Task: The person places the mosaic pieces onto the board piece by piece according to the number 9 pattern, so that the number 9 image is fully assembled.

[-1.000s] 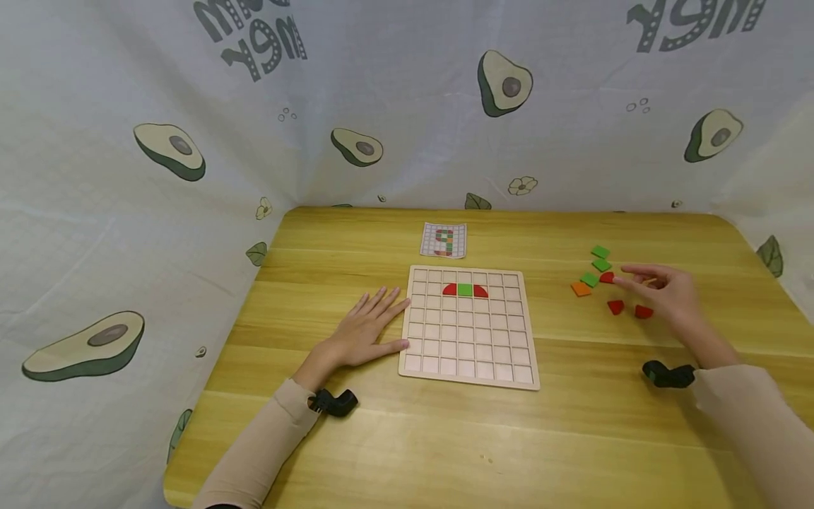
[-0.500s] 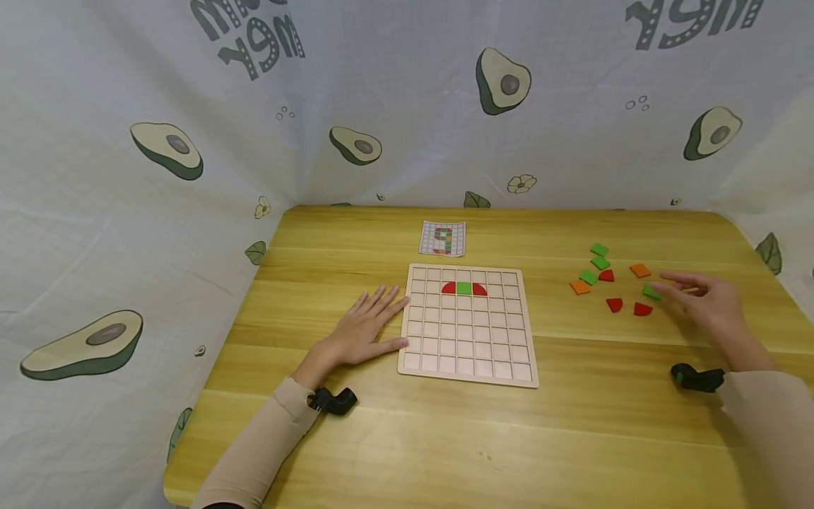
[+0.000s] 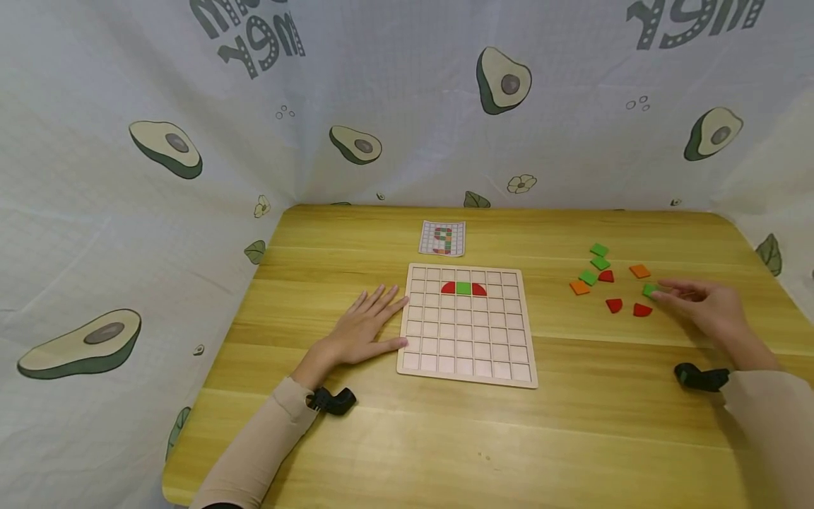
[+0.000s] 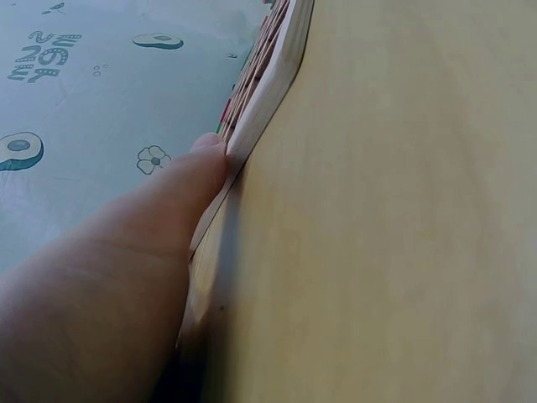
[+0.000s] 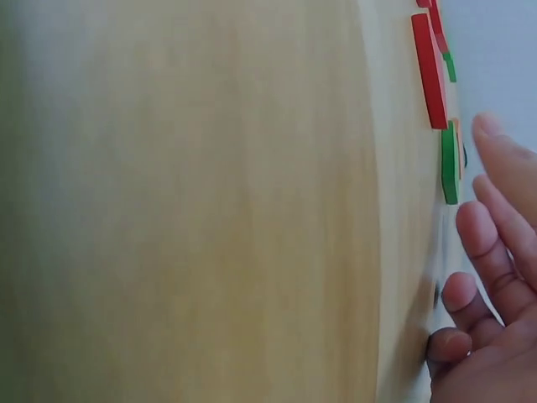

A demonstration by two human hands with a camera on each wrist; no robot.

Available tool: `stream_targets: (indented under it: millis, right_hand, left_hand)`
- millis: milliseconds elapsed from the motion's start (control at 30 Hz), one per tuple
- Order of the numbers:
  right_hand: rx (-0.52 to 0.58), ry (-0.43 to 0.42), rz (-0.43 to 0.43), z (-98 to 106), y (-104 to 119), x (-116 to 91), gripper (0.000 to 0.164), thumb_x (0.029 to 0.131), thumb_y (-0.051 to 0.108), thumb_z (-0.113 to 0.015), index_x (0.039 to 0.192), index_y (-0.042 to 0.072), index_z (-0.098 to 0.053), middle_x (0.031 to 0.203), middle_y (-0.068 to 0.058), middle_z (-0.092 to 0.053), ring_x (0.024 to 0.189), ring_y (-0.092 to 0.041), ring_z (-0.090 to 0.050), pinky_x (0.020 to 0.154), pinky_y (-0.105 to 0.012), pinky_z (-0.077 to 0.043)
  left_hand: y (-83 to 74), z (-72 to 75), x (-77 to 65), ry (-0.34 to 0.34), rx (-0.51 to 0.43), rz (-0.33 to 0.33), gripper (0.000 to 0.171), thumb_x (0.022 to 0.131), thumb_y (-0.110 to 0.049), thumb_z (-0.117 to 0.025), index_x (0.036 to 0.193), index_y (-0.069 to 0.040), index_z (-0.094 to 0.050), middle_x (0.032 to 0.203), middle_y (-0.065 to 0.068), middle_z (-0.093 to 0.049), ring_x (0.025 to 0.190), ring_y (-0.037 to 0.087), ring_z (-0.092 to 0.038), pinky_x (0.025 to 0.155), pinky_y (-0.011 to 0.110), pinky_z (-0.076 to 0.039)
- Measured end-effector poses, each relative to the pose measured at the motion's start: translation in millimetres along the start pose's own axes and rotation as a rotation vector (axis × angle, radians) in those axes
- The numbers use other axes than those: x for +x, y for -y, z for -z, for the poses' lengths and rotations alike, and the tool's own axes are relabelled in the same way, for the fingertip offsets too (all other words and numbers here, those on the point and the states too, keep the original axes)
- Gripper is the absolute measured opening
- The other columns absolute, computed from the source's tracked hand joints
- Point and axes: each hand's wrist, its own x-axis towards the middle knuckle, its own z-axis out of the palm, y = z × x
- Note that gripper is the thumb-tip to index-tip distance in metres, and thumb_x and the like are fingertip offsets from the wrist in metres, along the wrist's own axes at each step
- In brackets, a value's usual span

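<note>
My left hand (image 3: 356, 331) lies on the table with fingers spread and straight, its fingertips and thumb at the left edge of a pale wooden grid board (image 3: 466, 378); the thumb (image 4: 189, 176) shows against the board's side (image 4: 277, 92) in the left wrist view. Two red quarter-round tiles (image 3: 448, 288) flank a green square tile (image 3: 463, 288) in an upper row. Over on the right, my right hand (image 3: 706, 305) has thumb and index fingertips apart, right beside a loose green tile (image 3: 649, 290). That green tile (image 5: 450, 164) lies flat on the table in the right wrist view.
Around the right hand lie loose tiles: orange squares (image 3: 639, 271), several green squares (image 3: 599, 249) and red quarter-rounds (image 3: 642, 309). A small pattern card (image 3: 426, 244) lies behind the board. A printed cloth (image 3: 420, 85) hangs beyond the wooden table (image 3: 445, 452).
My right hand has moved right, from a red quarter-round to the green tile, uncovering that tile and an orange one. The left hand stays at the board.
</note>
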Motion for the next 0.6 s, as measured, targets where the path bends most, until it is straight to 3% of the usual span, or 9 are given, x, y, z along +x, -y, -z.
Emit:
stream_targets:
  millis: [267,500,600]
  right_hand:
    - [0.068,0.051,0.004,-3.7,-1.0,-0.7,0.013,0.091,0.031,-0.075,0.099,0.04,-0.072,0.08,0.017,-0.061,0.07,-0.006,-0.051,0.057,-0.021,-0.045]
    - [-0.006,0.059,0.008,-3.9,0.1,-1.0,0.013,0.092,0.034,-0.073,0.104,0.032,-0.073,0.081,0.019,-0.059,0.071,-0.007,-0.048,0.058,-0.019,-0.043]
    - [-0.015,0.059,0.005,-3.8,-0.1,-0.3,0.007,0.092,0.035,-0.073,0.099,0.036,-0.072,0.08,0.019,-0.059,0.07,-0.007,-0.047,0.057,-0.02,-0.042]
  left_hand:
    - [-1.3,1.6,-0.9,0.0,-0.001,-0.003,0.08,0.099,-0.067,-0.04,0.162,-0.028,-0.009,0.167,0.005,-0.002,0.152,0.026,0.002,0.121,0.045,0.006]
    - [-1.7,2.0,-1.4,0.001,0.006,-0.002,0.08,0.099,-0.065,-0.04,0.162,-0.027,-0.01,0.168,0.005,-0.002,0.152,0.026,0.002,0.121,0.045,0.005]
    - [-2.4,2.9,-1.8,-0.006,-0.007,-0.005,0.08,0.099,-0.063,-0.043,0.162,-0.026,-0.012,0.167,0.006,-0.003,0.152,0.027,0.001,0.121,0.046,0.005]
